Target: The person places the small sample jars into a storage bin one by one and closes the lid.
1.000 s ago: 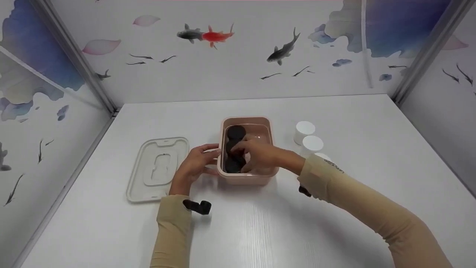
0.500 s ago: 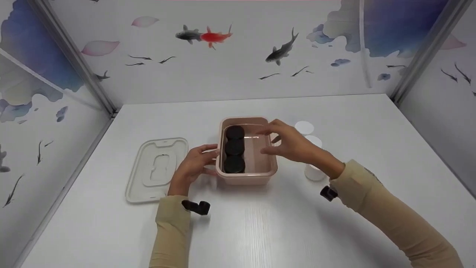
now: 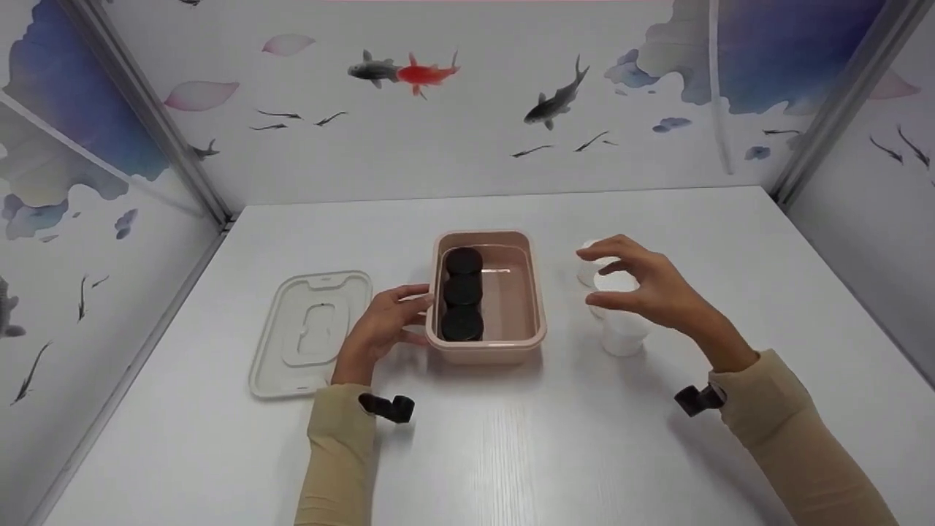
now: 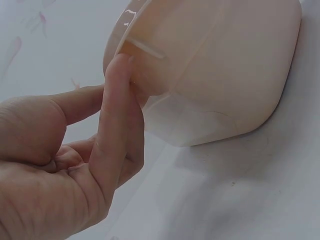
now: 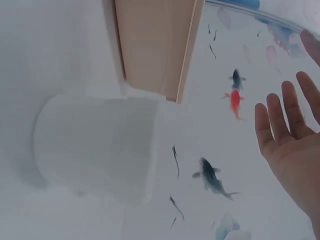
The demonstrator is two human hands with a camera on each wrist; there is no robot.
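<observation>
My left hand (image 3: 387, 325) rests its fingertips against the left side of a pink plastic box (image 3: 493, 354). In the left wrist view, fingers (image 4: 117, 90) touch just under the box's rim (image 4: 117, 37). Inside the box, three round black-topped pieces (image 3: 462, 291) stand in a row along the left wall. My right hand (image 3: 661, 288) hovers over three white cylindrical jars (image 3: 623, 337), thumb and fingers spread apart and holding nothing. It partly hides the jars in the head view. One white jar (image 5: 97, 147) shows large in the right wrist view, apart from the right palm (image 5: 300, 160).
A pale, translucent box lid (image 3: 314, 332) lies flat on the white table (image 3: 504, 446) left of the box, partly behind the left wrist. Painted walls (image 3: 467, 139) enclose the table at the back and on both sides.
My right hand has come out of the box, away from the black pieces, and moved right to above the white jars with its fingers spreading. The left hand stays at the box.
</observation>
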